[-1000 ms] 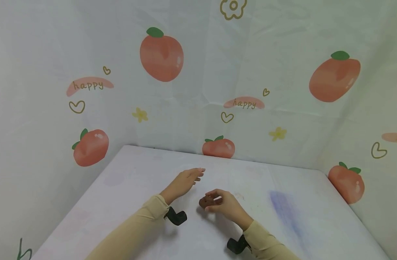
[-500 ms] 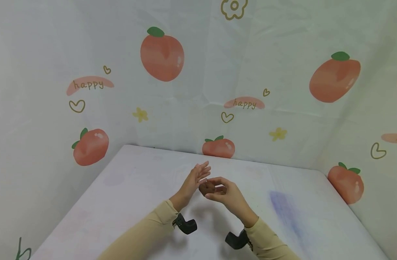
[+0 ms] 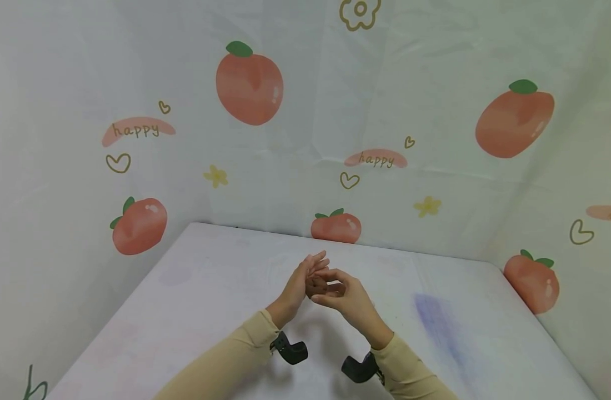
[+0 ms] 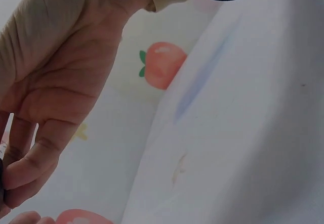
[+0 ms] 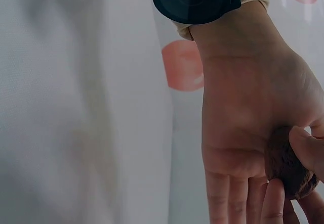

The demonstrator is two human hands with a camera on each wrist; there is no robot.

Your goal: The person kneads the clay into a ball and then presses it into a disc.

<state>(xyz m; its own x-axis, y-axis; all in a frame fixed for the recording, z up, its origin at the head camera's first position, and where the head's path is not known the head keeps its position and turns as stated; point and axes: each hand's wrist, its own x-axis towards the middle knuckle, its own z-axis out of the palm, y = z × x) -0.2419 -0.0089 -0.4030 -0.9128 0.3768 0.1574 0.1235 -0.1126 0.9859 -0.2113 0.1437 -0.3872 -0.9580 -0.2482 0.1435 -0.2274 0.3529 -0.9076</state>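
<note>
Pinching rough brown lump: right hand | left hand: flat palm against it

A white tabletop fills the lower part of the head view, its far edge meeting the peach-printed backdrop. Its surface is pale and matte, marked by a faint bluish smear toward the right side and a dim lilac patch near the far left corner.
</note>
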